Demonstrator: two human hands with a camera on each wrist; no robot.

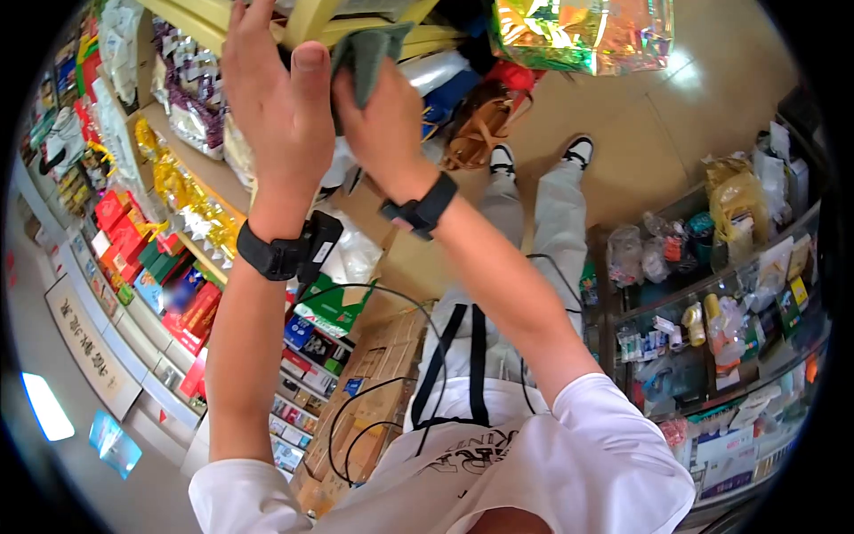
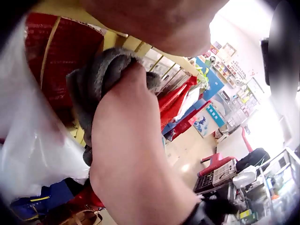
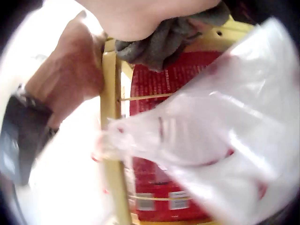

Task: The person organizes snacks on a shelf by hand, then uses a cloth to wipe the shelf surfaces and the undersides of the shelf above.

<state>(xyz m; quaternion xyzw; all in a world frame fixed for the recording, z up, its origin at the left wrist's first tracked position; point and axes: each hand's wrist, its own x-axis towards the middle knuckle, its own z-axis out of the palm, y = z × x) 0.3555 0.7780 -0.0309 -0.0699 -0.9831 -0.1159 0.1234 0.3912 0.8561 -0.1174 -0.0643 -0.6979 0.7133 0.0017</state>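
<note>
A grey cloth (image 1: 369,55) is bunched in my right hand (image 1: 384,129), whose fingers grip it against the yellow shelf frame (image 1: 418,40). In the left wrist view the cloth (image 2: 110,63) wraps over the fingers of the right hand (image 2: 126,126). My left hand (image 1: 277,111) is raised beside it, thumb and fingers straight, the fingertips running up past the head view's edge. The right wrist view has the left hand (image 3: 77,65) right at the yellow upright (image 3: 110,89). A red package (image 3: 157,86) sits within the frame, partly behind a clear plastic bag (image 3: 220,117).
Shelves with red boxes (image 1: 200,311) and gold packets (image 1: 169,173) stand on the left. A shiny gift bag (image 1: 583,40) is at the top, a brown handbag (image 1: 480,129) below it. At right is a glass counter (image 1: 640,311) full of goods. Black cables (image 1: 391,289) hang across my front.
</note>
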